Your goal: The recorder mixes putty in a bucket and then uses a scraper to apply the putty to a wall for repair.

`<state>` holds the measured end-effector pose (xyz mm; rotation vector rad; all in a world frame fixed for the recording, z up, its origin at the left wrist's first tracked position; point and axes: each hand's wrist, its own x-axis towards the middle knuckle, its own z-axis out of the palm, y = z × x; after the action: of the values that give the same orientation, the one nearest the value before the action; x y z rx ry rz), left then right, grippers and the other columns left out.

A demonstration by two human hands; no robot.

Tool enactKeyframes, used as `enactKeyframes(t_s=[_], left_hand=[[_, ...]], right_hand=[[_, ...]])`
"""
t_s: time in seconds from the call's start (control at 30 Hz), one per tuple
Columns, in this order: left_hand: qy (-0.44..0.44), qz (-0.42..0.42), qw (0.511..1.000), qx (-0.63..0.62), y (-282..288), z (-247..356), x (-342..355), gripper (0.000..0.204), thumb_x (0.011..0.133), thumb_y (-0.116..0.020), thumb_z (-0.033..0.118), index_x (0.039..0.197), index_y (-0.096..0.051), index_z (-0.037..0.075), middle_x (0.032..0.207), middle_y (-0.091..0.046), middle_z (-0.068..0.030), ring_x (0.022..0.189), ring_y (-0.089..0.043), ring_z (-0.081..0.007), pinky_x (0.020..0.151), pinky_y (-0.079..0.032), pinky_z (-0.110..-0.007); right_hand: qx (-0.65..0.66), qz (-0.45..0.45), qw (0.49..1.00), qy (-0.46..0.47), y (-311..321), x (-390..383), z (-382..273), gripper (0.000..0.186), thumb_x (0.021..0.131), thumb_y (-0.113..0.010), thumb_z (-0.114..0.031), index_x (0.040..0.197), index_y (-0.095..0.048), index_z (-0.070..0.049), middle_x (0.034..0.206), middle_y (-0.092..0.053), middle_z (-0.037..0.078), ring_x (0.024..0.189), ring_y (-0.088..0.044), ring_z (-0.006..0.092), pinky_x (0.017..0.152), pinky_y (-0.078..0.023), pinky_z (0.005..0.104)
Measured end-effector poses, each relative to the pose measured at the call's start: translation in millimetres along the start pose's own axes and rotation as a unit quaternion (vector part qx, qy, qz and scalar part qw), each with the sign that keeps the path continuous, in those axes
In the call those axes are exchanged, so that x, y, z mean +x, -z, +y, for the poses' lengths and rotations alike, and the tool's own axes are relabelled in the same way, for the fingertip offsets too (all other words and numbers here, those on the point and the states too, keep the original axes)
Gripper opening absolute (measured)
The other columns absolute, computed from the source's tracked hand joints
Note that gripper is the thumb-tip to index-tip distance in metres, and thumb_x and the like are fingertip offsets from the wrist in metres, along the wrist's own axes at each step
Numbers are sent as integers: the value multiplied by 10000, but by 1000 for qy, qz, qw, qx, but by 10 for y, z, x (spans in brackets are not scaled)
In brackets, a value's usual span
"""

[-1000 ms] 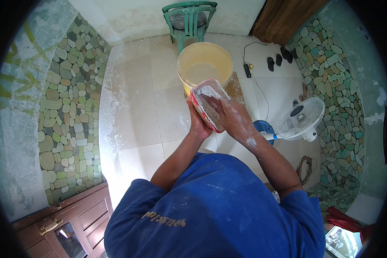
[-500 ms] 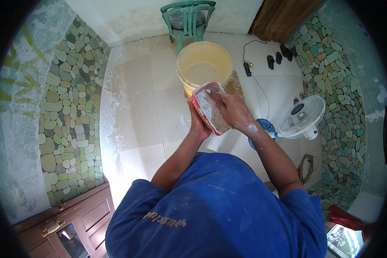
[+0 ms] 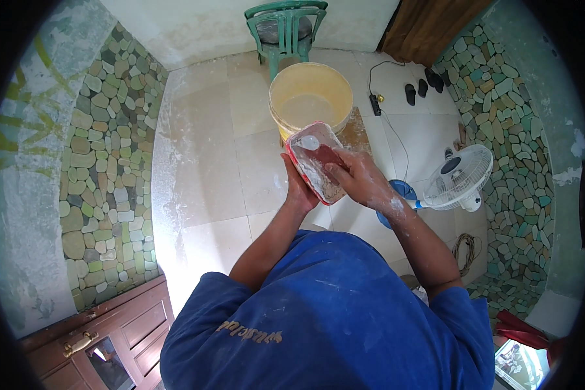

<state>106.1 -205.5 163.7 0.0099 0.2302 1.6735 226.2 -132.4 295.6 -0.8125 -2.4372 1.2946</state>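
Observation:
A small rectangular tub with a red rim and white paste smeared inside is tilted in front of me. My left hand is wrapped round its left side. My right hand, speckled with white, grips a flat reddish-brown scraper inside the tub, with a pale smear near its top end. Just beyond, partly behind the tub, stands a cream bucket with pale residue in the bottom, beside a brown board on the floor.
A green plastic chair stands by the back wall. On the right are a white fan, blue base, power strip, sandals and coiled cable. A wooden door is lower left, pebble-clad walls either side.
My right hand has moved a little down and right inside the tub, and more of the reddish-brown scraper now shows. My left hand still holds the tub in much the same place.

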Motion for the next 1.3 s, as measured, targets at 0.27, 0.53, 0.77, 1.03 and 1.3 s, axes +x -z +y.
enactKeyframes(t_s=[0.27,0.53,0.77,1.03,1.3], left_hand=[[-14,17,1000,-3,55,-60,-8,861,817,-416,795,1465,-360,233,1450,-447,-52,1307,-456,-277,1098,-376,-476],[-33,32,999,0,21,-38,18,893,799,-397,820,1469,-357,231,1454,-445,-51,1316,-451,-278,1104,-367,-488],[-10,-2,1000,-9,-6,-17,10,935,790,-377,836,1490,-319,218,1488,-406,-55,1343,-424,-280,1113,-347,-497],[-3,46,998,40,18,-54,-27,927,795,-359,837,1485,-322,219,1477,-413,-61,1329,-437,-277,1111,-353,-483],[2,38,999,5,21,29,-63,904,795,-372,835,1471,-345,235,1444,-443,-74,1289,-470,-290,1085,-386,-492]], right_hand=[[-163,4,987,5,-172,23,119,182,868,-543,-66,994,-619,42,839,-642,276,807,-632,442,717,-496,515],[-193,73,978,8,-88,10,31,194,861,-540,-68,1019,-605,24,838,-650,254,786,-637,428,706,-502,517],[-254,102,962,17,8,49,-40,199,856,-543,-67,1021,-605,26,828,-644,252,793,-636,434,724,-507,512],[-172,12,985,-7,-121,220,132,205,877,-559,-72,1040,-626,33,912,-654,267,851,-643,425,751,-508,464],[-59,-36,997,45,-9,8,-64,244,882,-590,-79,1093,-624,38,934,-656,274,852,-651,413,749,-510,412]])
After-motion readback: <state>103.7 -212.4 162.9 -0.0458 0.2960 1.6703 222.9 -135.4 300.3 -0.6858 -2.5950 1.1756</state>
